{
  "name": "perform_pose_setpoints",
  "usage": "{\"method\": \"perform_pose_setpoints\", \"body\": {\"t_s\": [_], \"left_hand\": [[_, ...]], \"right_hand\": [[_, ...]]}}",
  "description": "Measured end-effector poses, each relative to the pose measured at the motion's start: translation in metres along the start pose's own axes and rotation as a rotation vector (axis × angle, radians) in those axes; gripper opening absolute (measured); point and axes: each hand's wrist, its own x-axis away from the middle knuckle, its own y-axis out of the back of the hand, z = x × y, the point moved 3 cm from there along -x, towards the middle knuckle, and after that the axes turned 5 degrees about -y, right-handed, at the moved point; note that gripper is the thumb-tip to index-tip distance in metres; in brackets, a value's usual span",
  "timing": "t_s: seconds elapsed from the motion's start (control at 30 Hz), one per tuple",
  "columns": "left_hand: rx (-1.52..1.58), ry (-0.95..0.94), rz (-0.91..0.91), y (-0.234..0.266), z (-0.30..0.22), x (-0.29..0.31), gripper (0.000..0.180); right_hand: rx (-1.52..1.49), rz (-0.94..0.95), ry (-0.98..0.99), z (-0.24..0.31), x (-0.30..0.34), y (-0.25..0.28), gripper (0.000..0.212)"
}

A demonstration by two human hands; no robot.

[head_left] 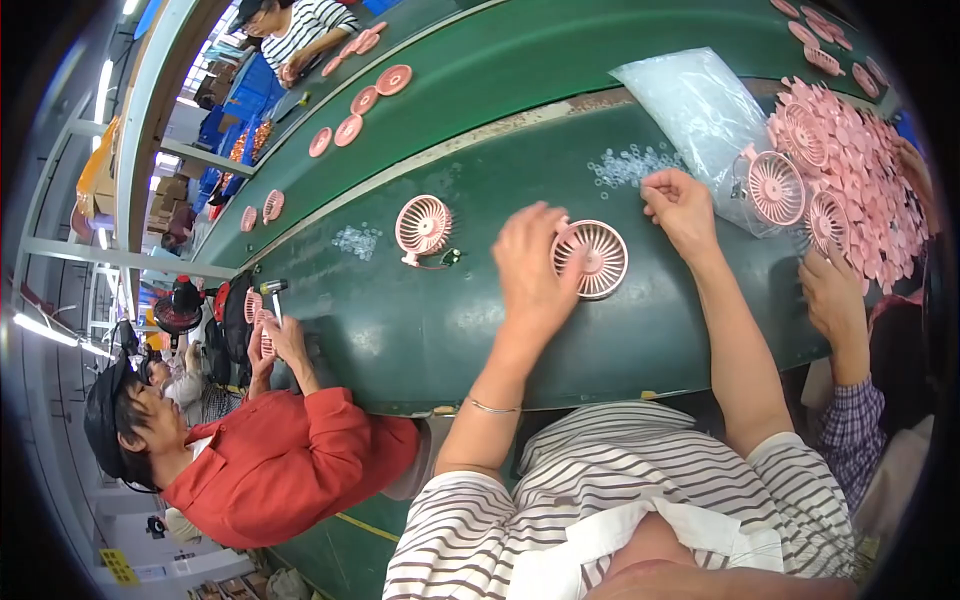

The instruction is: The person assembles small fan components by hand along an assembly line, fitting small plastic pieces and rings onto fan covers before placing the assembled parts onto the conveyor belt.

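A round pink fan housing (592, 262) with slatted spokes lies on the green table in front of me. My left hand (535, 265) is over its left edge, thumb across the rim and fingers apart, the tips slightly blurred. My right hand (682, 212) is raised beside a pile of small clear rings (628, 166), thumb and fingertips pinched together. Anything between those fingertips is too small to make out. Another pink fan housing (423, 225) with short wires lies to the left, near a second cluster of clear rings (356, 241).
A clear plastic bag (695, 105) lies beyond my right hand, next to a large heap of pink parts (850, 175). A co-worker's hand (833, 300) reaches in at right. A person in red (290, 465) works at left. Pink covers (365, 100) lie on the green conveyor belt (470, 75).
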Motion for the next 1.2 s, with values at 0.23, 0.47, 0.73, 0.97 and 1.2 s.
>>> {"method": "perform_pose_setpoints", "body": {"t_s": [0.23,0.47,0.73,0.97,1.2], "left_hand": [[-0.025,0.073,-0.076,-0.007,0.033,-0.001,0.017],[0.436,0.096,-0.309,-0.049,-0.008,-0.009,0.010],[0.608,0.171,-0.279,-0.044,-0.016,0.005,0.033],[0.906,0.317,-0.214,-0.040,-0.020,-0.004,0.015],[0.837,0.366,-0.205,-0.038,-0.011,0.000,0.015]], "right_hand": [[-0.148,0.191,-0.032,0.005,0.005,-0.023,0.011],[-0.110,0.199,0.060,-0.040,-0.025,0.008,0.013],[-0.291,0.293,0.020,-0.027,-0.012,-0.010,0.011],[-0.374,0.353,-0.096,-0.021,-0.011,0.008,0.014],[-0.238,0.388,-0.057,0.020,0.015,-0.013,0.013]]}}
